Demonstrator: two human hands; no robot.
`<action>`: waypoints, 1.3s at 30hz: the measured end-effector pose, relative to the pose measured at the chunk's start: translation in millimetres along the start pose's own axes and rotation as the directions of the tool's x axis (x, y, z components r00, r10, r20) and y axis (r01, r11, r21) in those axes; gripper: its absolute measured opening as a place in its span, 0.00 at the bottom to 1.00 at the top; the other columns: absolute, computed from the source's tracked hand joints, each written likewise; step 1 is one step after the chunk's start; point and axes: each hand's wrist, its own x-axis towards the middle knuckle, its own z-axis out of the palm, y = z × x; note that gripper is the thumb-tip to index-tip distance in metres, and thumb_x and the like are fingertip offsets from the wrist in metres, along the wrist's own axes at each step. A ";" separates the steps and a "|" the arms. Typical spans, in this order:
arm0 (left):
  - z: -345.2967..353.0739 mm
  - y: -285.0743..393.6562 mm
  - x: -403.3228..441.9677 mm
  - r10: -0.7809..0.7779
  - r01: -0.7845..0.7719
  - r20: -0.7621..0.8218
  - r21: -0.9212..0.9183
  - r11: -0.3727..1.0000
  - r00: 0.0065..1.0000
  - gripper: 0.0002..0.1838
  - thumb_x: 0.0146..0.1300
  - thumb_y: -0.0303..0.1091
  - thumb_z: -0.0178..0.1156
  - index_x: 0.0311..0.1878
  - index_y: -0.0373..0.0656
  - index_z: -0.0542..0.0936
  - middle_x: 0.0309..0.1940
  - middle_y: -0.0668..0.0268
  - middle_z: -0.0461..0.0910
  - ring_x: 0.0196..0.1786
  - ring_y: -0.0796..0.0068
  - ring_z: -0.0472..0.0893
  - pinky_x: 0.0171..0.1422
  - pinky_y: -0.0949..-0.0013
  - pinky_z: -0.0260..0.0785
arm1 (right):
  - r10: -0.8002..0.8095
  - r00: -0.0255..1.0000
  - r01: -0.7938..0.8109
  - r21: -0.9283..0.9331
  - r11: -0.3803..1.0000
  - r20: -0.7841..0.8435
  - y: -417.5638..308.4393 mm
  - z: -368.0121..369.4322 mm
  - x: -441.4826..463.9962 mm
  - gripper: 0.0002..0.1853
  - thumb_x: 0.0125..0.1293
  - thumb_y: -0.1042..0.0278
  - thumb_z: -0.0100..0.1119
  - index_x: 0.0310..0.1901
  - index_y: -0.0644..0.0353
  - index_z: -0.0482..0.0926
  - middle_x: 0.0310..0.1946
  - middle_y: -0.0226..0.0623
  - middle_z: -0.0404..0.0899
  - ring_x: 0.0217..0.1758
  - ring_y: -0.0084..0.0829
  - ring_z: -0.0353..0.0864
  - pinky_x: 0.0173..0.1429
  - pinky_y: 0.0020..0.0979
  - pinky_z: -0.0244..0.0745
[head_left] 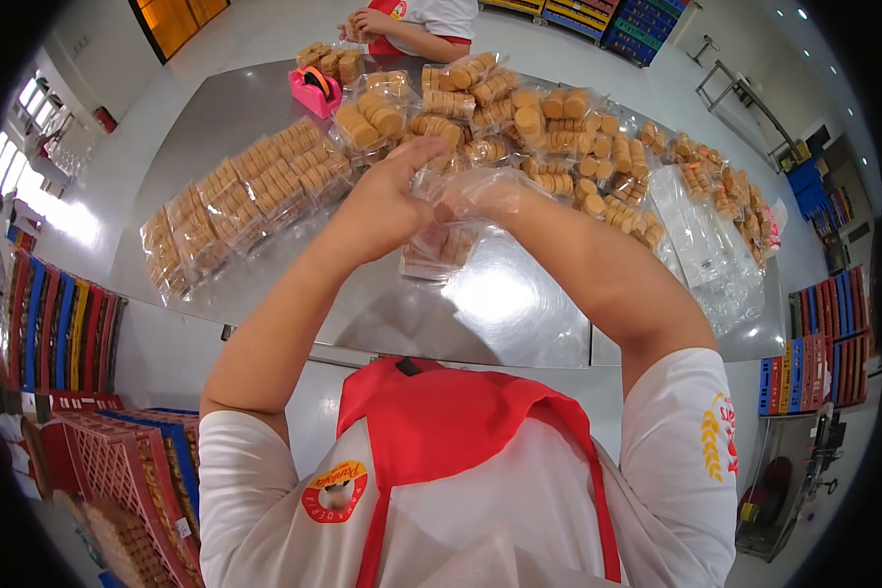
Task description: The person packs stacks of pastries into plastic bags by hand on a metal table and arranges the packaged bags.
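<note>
Both hands meet over the near middle of the steel table, at the gathered top of a clear plastic bag of biscuits [439,250]. My left hand [390,204] is closed on the bag's neck, with one finger stretched toward the pile behind. Beside it my right hand [485,194] is closed on the same plastic, some film lying over its fingers. The bag's lower part hangs at or rests on the table; I cannot tell which. Round tan biscuits show through it. Just beyond the hands lies a heap of similar biscuit bags [470,93].
A row of filled bags [250,191] lies to the left on the steel table [363,304]. A pink tape dispenser [316,91] stands behind it. Flat plastic bags [701,245] lie on the right. Another person's hand [370,24] is across the table. Stacked crates [64,323] stand left.
</note>
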 end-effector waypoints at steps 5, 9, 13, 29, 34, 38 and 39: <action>-5.2 5.0 1.3 -0.052 0.052 -0.005 0.024 0.998 0.999 0.39 0.47 0.18 0.51 0.69 0.45 0.72 0.69 0.66 0.71 0.36 0.79 0.79 0.32 0.75 0.70 | -0.012 1.000 0.012 -0.027 1.000 0.013 -2.4 0.9 3.6 0.20 0.55 0.56 0.66 0.50 0.50 0.85 0.47 0.41 0.85 0.51 0.36 0.82 0.53 0.38 0.74; -4.9 1.4 5.6 0.125 -0.114 -0.013 0.327 0.938 0.992 0.34 0.48 0.18 0.52 0.63 0.44 0.78 0.69 0.65 0.71 0.50 0.69 0.81 0.49 0.69 0.74 | -0.010 0.999 0.012 -0.063 0.998 0.034 -4.8 2.2 4.2 0.19 0.56 0.58 0.65 0.50 0.50 0.85 0.47 0.41 0.85 0.51 0.35 0.83 0.54 0.37 0.74; -11.7 13.6 24.4 0.128 -0.177 0.123 0.639 0.748 0.984 0.29 0.49 0.18 0.53 0.58 0.42 0.82 0.69 0.62 0.72 0.66 0.60 0.75 0.69 0.63 0.66 | 0.000 0.994 0.015 -0.131 0.991 0.113 -11.0 1.7 3.9 0.18 0.57 0.60 0.64 0.50 0.49 0.85 0.46 0.40 0.85 0.51 0.35 0.83 0.55 0.36 0.74; 82.8 -33.7 -99.4 0.315 -0.328 0.130 0.602 0.728 0.940 0.29 0.54 0.23 0.56 0.64 0.39 0.76 0.68 0.56 0.71 0.39 0.64 0.83 0.40 0.66 0.77 | -0.397 0.794 0.164 -0.466 0.870 -0.461 -8.7 123.8 -12.0 0.29 0.62 0.62 0.55 0.65 0.62 0.71 0.59 0.45 0.74 0.65 0.46 0.71 0.62 0.45 0.72; 125.8 -116.9 -114.0 0.397 -0.464 0.250 0.583 0.667 0.883 0.29 0.53 0.28 0.59 0.63 0.41 0.78 0.66 0.62 0.74 0.29 0.72 0.78 0.32 0.71 0.73 | -0.439 0.746 0.035 -0.629 0.777 -0.501 28.0 174.5 16.7 0.31 0.61 0.65 0.54 0.67 0.62 0.69 0.59 0.42 0.72 0.68 0.47 0.66 0.63 0.49 0.70; 141.6 -126.3 -112.5 0.660 -0.696 0.362 0.625 0.353 0.659 0.25 0.57 0.30 0.57 0.61 0.45 0.79 0.67 0.70 0.74 0.32 0.77 0.78 0.31 0.75 0.72 | -0.463 0.750 0.118 -0.592 0.797 -0.473 47.8 182.3 19.0 0.32 0.58 0.64 0.57 0.66 0.62 0.70 0.63 0.43 0.69 0.72 0.50 0.62 0.74 0.54 0.59; 142.3 -123.9 -114.1 0.656 -0.709 0.365 0.592 0.384 0.661 0.25 0.56 0.30 0.58 0.60 0.45 0.79 0.66 0.69 0.75 0.32 0.76 0.79 0.30 0.74 0.73 | -0.442 0.764 0.119 -0.571 0.812 -0.470 43.9 179.8 14.2 0.33 0.58 0.64 0.58 0.66 0.62 0.69 0.64 0.44 0.68 0.73 0.51 0.61 0.75 0.55 0.56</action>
